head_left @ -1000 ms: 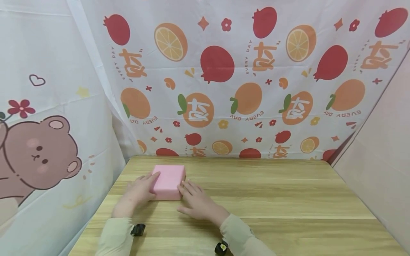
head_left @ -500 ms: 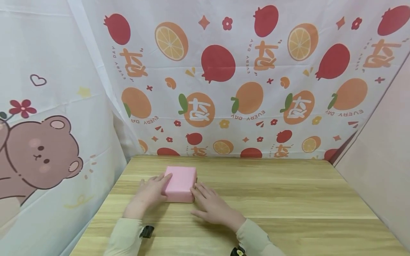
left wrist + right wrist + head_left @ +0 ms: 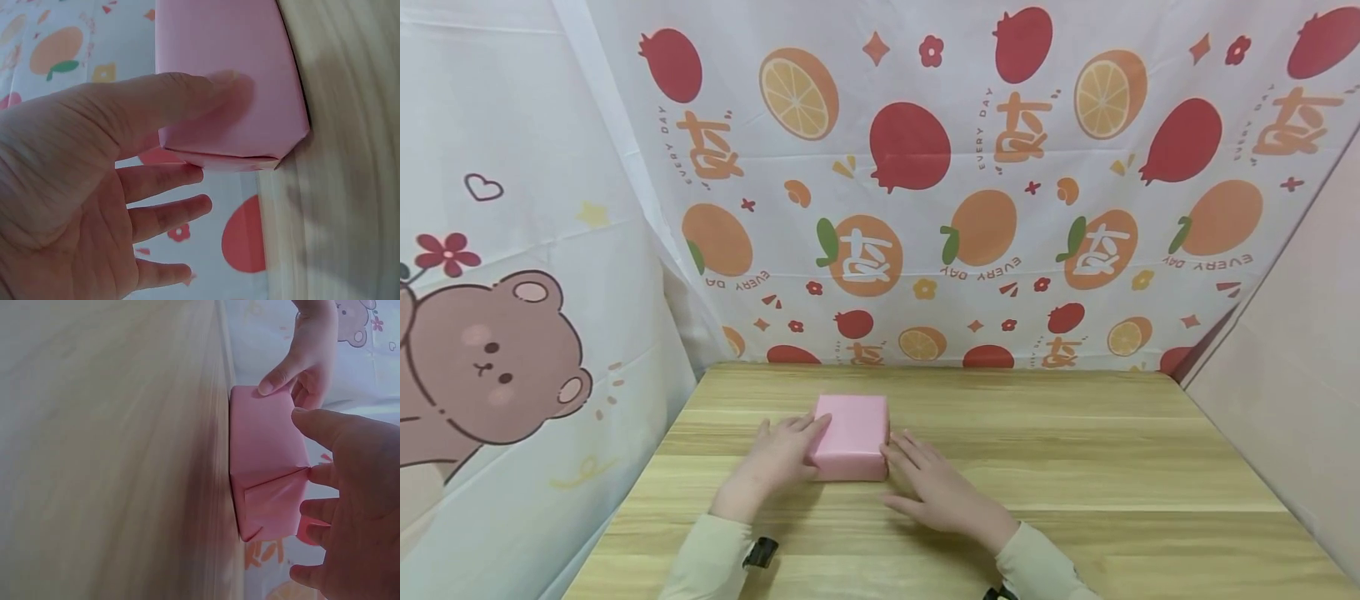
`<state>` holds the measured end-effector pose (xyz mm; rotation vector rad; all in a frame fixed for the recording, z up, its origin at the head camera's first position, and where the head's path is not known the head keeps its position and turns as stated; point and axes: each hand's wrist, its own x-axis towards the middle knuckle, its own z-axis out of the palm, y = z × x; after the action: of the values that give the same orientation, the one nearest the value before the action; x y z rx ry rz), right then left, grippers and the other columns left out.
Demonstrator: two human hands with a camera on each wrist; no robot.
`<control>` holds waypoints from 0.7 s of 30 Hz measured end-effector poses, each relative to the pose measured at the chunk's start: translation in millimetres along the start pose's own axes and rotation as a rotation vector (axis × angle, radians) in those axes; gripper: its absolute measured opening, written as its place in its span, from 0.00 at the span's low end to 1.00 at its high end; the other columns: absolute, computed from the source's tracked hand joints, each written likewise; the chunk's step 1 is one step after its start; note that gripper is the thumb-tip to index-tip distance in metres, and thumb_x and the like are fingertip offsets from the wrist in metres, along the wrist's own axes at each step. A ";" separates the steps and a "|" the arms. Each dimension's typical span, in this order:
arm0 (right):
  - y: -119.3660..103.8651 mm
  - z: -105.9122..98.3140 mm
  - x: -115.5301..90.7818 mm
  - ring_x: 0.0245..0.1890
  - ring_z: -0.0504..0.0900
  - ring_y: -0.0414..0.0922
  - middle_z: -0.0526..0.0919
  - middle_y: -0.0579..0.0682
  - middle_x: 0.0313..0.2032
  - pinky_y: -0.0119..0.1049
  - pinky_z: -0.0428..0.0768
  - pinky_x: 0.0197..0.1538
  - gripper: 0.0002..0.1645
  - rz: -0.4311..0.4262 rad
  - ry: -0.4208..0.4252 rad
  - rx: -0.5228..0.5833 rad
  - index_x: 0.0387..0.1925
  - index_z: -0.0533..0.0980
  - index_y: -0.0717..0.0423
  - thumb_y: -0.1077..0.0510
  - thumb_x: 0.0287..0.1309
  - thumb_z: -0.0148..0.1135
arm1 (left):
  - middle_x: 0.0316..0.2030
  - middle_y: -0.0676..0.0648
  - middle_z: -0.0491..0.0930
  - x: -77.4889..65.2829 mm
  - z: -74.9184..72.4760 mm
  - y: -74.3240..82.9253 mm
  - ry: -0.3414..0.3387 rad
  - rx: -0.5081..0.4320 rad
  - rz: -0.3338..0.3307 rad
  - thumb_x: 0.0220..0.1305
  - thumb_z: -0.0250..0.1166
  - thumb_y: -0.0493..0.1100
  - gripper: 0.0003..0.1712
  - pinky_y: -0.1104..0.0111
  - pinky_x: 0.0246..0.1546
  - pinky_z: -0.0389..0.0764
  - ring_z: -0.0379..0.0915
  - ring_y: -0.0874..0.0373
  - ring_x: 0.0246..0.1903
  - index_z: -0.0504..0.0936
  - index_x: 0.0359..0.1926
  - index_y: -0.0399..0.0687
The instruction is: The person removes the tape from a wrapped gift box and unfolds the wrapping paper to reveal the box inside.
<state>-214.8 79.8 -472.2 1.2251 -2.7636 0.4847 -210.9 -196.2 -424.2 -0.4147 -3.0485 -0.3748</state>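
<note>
A small box wrapped in pink paper (image 3: 852, 425) sits on the wooden table, left of centre. My left hand (image 3: 778, 457) is at its left side: the thumb (image 3: 187, 97) lies straight along the front face and a fingertip reaches onto the top. Three other fingers stretch out straight past the box's end in the left wrist view. My right hand (image 3: 940, 487) lies at the right side, fingertips right at the box's edge and thumb held away from it. The right wrist view shows folded paper flaps on the end of the box facing this hand (image 3: 369, 500).
The table (image 3: 1075, 450) has a light wood grain. Behind it hangs a white cloth (image 3: 925, 233) printed with fruit, and at the left another cloth with a bear (image 3: 497, 358). A pale wall panel (image 3: 1292, 358) borders the right side.
The pink box has slid to the right and slightly nearer across the table. Both hands have moved along with it, one at each side.
</note>
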 end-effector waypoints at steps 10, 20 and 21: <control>20.3 -12.3 -30.3 0.75 0.54 0.58 0.57 0.55 0.74 0.59 0.59 0.72 0.42 0.036 0.038 0.022 0.73 0.58 0.51 0.39 0.65 0.56 | 0.67 0.39 0.69 4.2 10.3 21.2 -0.002 -0.041 0.100 0.51 0.75 0.50 0.44 0.31 0.64 0.57 0.67 0.37 0.64 0.69 0.69 0.50; 33.1 -20.1 -57.4 0.73 0.57 0.60 0.60 0.56 0.73 0.61 0.60 0.71 0.43 0.084 0.082 0.066 0.73 0.59 0.55 0.42 0.63 0.60 | 0.70 0.39 0.64 11.0 26.5 38.0 -0.018 -0.077 0.183 0.54 0.72 0.54 0.47 0.33 0.66 0.56 0.64 0.38 0.67 0.64 0.72 0.51; 34.4 -20.9 -59.8 0.73 0.57 0.60 0.60 0.56 0.73 0.61 0.60 0.70 0.43 0.089 0.088 0.069 0.73 0.59 0.55 0.43 0.62 0.60 | 0.71 0.39 0.64 11.8 27.6 40.0 -0.020 -0.075 0.193 0.55 0.72 0.55 0.46 0.33 0.66 0.56 0.63 0.38 0.67 0.63 0.72 0.51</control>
<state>-200.6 150.5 -473.0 1.0697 -2.7569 0.6316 -211.8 -149.1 -440.8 -0.7133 -2.9854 -0.4772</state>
